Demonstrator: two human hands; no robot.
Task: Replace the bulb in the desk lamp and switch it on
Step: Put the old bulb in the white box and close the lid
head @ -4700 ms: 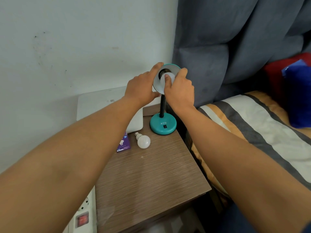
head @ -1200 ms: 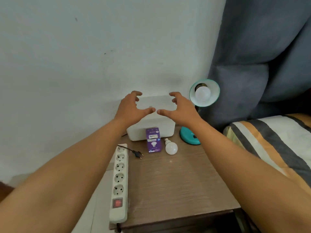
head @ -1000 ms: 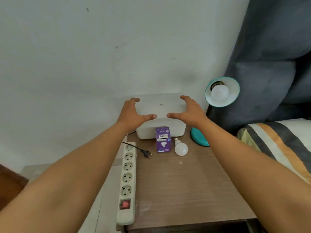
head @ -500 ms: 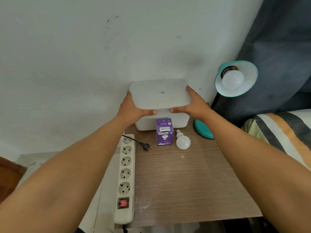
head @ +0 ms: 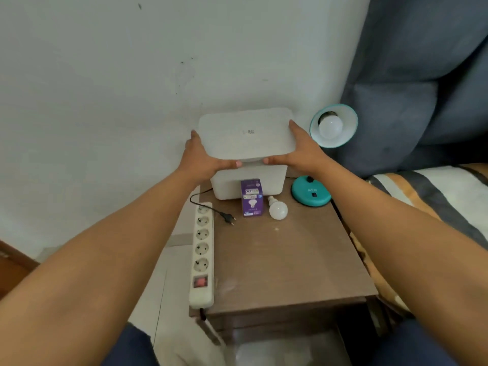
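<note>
Both my arms reach forward, my left hand (head: 200, 157) and right hand (head: 303, 151) clamped on opposite edges of the white lid (head: 245, 136), held above its box (head: 248, 180). The desk lamp (head: 333, 125) stands just right, bulb (head: 330, 126) fitted; the loose bulb (head: 277, 209) lies on the bedside table (head: 285, 260).

A pale grey-white wall (head: 111, 83) fills the far and left of the scene, marked with small dark specks and scuffs. A wood-grain bedside table (head: 285, 265) stands against it, its top worn and lightly smudged. To the right, a padded blue-grey headboard (head: 422, 75) rises beside the wall. Near right lies a bed with a striped cover (head: 433, 196) in white, grey and orange. Light tiled floor (head: 158, 286) shows left of the table; a brown wooden edge (head: 13, 262) sits at far left. Lighting is soft and even.
</note>
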